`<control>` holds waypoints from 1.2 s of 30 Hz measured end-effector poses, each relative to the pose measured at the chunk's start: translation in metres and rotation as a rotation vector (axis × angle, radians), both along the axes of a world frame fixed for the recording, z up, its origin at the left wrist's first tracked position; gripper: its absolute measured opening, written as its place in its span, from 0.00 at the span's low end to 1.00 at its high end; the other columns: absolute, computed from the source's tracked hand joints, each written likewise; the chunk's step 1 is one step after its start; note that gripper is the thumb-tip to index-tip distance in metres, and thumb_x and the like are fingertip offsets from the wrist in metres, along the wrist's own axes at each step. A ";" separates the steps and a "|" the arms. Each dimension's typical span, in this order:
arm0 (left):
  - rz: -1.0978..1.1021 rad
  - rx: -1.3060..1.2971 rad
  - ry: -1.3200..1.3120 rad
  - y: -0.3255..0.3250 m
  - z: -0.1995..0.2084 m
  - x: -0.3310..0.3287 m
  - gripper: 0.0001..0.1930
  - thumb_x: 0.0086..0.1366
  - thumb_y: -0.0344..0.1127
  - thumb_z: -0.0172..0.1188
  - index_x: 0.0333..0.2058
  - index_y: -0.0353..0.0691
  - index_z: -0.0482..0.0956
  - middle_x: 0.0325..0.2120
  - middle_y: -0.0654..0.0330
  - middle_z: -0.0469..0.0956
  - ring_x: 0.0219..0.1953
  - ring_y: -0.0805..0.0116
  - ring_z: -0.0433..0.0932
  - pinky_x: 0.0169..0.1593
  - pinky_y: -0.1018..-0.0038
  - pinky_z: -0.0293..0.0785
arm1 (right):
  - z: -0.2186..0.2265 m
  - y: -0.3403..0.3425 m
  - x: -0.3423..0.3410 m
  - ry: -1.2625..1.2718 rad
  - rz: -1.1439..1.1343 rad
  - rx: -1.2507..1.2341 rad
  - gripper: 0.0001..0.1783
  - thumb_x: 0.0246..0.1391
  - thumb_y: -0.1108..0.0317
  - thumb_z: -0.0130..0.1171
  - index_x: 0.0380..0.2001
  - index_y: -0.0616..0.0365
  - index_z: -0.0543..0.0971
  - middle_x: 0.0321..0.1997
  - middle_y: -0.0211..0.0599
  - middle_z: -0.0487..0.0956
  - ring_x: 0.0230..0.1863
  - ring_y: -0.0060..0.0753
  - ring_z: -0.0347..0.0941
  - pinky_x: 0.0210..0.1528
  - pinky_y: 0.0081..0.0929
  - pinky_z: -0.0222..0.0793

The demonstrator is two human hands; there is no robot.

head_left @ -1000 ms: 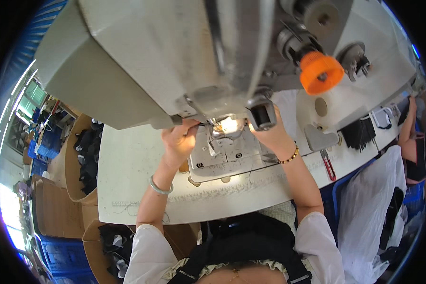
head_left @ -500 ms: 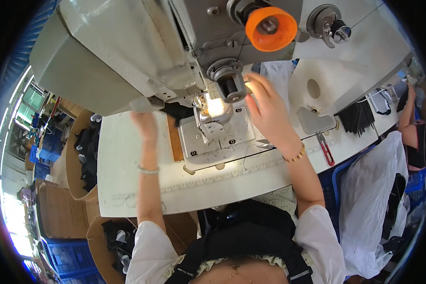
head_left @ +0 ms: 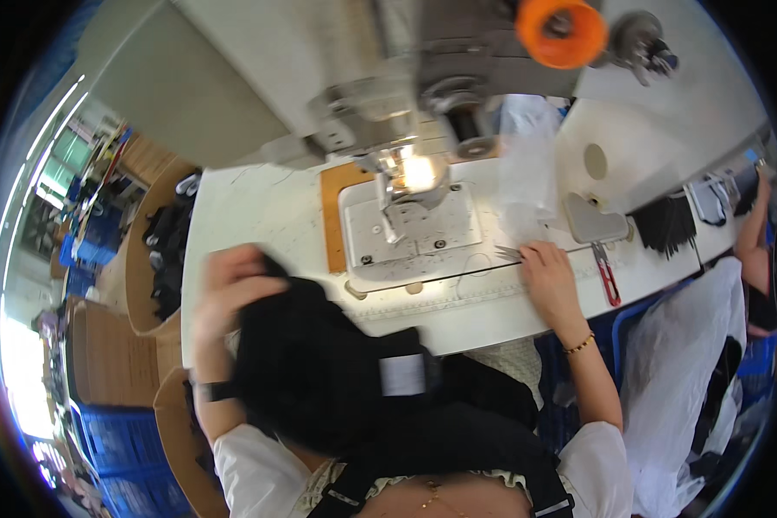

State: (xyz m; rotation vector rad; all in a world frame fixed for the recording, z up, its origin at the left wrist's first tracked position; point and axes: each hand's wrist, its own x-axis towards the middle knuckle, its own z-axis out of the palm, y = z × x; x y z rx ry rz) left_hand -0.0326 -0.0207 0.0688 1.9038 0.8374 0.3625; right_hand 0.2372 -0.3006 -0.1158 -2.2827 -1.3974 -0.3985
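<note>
My left hand [head_left: 229,298], blurred by motion, is closed on the upper edge of a black cloth piece [head_left: 311,354]. The cloth hangs over the table's front edge and in front of my body, and a white label [head_left: 403,375] shows on it. My right hand [head_left: 548,276] rests on the table with its fingers bent over the handle end of small metal scissors [head_left: 508,252]. The blades point left from under the fingertips, while the handles are hidden. Between and beyond my hands stands the sewing machine's lit needle area [head_left: 414,177], over a pale metal plate [head_left: 414,229].
Red-handled snips [head_left: 607,274] lie right of my right hand, near a grey pad [head_left: 596,220] and a bundle of black strips [head_left: 665,226]. A clear plastic bag [head_left: 527,164] lies behind. Cardboard boxes [head_left: 142,285] stand left; another person's arm [head_left: 753,220] shows far right.
My left hand has come back toward me, bringing the black cloth out from beside the needle. My right hand has dropped from the machine head to the scissors. The view has shifted slightly.
</note>
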 end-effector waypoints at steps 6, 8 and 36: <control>-0.374 -0.173 -0.070 -0.009 -0.042 0.047 0.15 0.54 0.33 0.66 0.16 0.36 0.69 0.14 0.75 0.62 0.19 0.88 0.56 0.21 0.82 0.49 | 0.035 0.000 -0.023 0.420 -0.045 0.235 0.14 0.51 0.76 0.54 0.43 0.61 0.74 0.31 0.41 0.74 0.31 0.38 0.72 0.31 0.31 0.67; -0.429 -0.141 0.011 -0.009 -0.039 0.055 0.16 0.55 0.33 0.65 0.15 0.37 0.68 0.13 0.75 0.59 0.18 0.88 0.54 0.21 0.81 0.48 | 0.053 0.006 -0.041 0.559 0.050 0.288 0.16 0.51 0.76 0.55 0.46 0.59 0.75 0.27 0.38 0.72 0.25 0.35 0.70 0.26 0.28 0.65; -0.423 -0.245 -0.081 -0.008 -0.060 0.061 0.16 0.59 0.37 0.63 0.16 0.38 0.72 0.13 0.77 0.60 0.18 0.87 0.53 0.21 0.81 0.48 | 0.102 0.064 -0.075 0.586 0.261 0.420 0.16 0.45 0.71 0.67 0.40 0.58 0.77 0.25 0.30 0.74 0.24 0.21 0.67 0.27 0.18 0.62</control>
